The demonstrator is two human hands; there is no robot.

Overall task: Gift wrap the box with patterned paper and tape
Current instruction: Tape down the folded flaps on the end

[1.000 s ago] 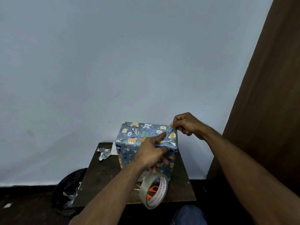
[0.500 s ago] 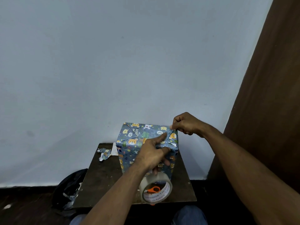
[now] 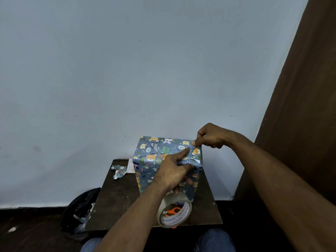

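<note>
A box (image 3: 154, 160) wrapped in blue paper with bear faces stands upright on a small dark table (image 3: 116, 197). My left hand (image 3: 175, 172) lies against the box's near right edge, its forefinger stretched onto the top and its thumb on the paper. A roll of clear tape (image 3: 175, 211) hangs from its lower fingers. My right hand (image 3: 211, 136) pinches the paper or a tape end at the box's top right corner; which one I cannot tell.
Orange-handled scissors (image 3: 172, 210) show through the tape roll's hole, on the table. A crumpled paper scrap (image 3: 119, 171) lies at the table's back left. A black bag (image 3: 80, 210) sits on the floor to the left. A brown curtain (image 3: 300, 106) hangs at right.
The tape roll has swung from edge-on to facing me, so the scissors now show through it. Both hands stay at the box's top right corner.
</note>
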